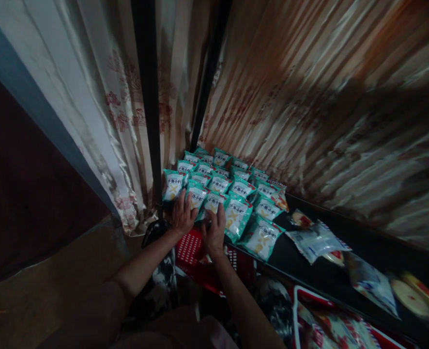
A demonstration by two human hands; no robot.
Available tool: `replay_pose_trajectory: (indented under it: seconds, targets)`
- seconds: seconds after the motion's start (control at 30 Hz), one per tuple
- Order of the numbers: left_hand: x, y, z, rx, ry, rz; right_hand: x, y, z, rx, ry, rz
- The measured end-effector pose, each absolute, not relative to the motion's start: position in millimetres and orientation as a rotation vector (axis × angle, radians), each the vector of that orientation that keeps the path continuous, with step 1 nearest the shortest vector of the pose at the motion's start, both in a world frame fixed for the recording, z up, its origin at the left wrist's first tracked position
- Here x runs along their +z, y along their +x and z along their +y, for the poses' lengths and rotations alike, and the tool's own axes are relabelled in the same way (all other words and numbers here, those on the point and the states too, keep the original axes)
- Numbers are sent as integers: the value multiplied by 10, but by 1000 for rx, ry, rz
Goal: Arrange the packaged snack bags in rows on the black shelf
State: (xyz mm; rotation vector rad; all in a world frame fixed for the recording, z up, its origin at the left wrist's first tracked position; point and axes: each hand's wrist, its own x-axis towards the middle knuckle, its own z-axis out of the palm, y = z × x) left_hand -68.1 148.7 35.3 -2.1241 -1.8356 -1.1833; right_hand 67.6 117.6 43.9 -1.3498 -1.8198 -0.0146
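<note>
Several teal snack packets lie in rows on a dark shelf. My left hand rests with fingers spread on a front packet at the shelf's left end. My right hand lies beside it, fingers flat against another front packet. Both hands touch the packets without visibly gripping them. A larger teal packet sits just right of my right hand.
A black pole rises at the shelf's corner in front of pale curtains. A corrugated metal wall backs the shelf. Other wrapped packets lie further right. A red basket sits below the shelf edge.
</note>
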Motion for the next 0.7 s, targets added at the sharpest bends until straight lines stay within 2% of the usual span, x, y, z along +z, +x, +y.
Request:
replay_pose_trajectory:
  seconds: [0.7]
  targets:
    - [372,-737,1420,-1434,-2176,-1745,576,589,1087,-201,-1261,-2035]
